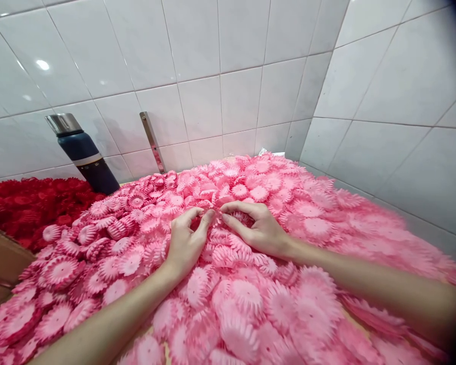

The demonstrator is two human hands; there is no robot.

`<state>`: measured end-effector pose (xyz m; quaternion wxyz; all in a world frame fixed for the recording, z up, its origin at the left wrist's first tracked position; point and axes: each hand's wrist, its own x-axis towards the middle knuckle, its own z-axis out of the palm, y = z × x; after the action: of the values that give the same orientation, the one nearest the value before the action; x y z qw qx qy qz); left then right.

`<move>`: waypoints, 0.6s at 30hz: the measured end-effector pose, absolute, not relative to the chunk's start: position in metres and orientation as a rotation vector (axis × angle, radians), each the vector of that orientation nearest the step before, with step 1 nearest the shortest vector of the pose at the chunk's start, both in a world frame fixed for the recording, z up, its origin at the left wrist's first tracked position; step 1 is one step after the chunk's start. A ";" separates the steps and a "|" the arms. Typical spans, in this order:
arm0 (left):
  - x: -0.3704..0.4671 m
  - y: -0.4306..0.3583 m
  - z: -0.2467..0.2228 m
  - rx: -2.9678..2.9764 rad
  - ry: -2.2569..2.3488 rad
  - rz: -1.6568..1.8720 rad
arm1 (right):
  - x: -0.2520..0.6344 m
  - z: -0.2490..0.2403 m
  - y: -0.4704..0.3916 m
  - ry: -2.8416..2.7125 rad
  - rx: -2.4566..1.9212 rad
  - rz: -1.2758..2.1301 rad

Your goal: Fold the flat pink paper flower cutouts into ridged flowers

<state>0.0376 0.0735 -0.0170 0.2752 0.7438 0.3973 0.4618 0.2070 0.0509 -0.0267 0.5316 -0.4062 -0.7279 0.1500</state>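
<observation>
Pink fabric petal discs (pixel 247 294) with scalloped, curled edges and small centre holes lie in a deep heap under and around both hands. At the middle of the heap, my left hand (pixel 186 241) has its thumb and forefinger closed at the edge of a pink petal disc (pixel 216 219). Facing it from the right, my right hand (pixel 264 228) pinches the other side of that disc between thumb and forefinger. The disc is small and blends with the petals behind it, so its exact outline is hard to make out.
A dark blue bottle (pixel 85 152) with a steel cap stands at the back left. Red petals (pixel 34 203) are piled beside it, behind a cardboard box (pixel 3 263). A metal strip (pixel 152 142) leans against the white tiled wall (pixel 197 45). Tiles also close off the right side.
</observation>
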 end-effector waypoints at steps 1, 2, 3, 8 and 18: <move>0.038 0.073 -0.017 1.981 1.033 1.268 | 0.207 -0.027 0.051 -1.734 -0.972 0.362; 0.038 0.073 -0.016 1.956 0.991 1.294 | 0.208 -0.027 0.051 -1.734 -0.974 0.365; 0.038 0.073 -0.017 1.932 0.951 1.311 | 0.208 -0.027 0.052 -1.740 -0.975 0.371; 0.037 0.075 -0.021 1.867 0.930 1.306 | 0.207 -0.025 0.050 -1.784 -0.970 0.361; 0.038 0.073 -0.018 1.992 1.055 1.275 | 0.207 -0.024 0.050 -1.805 -1.025 0.365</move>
<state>0.0378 0.0728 -0.0179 0.2727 0.7401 0.3919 0.4736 0.2067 0.0501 -0.0239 0.4944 -0.4227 -0.7445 0.1505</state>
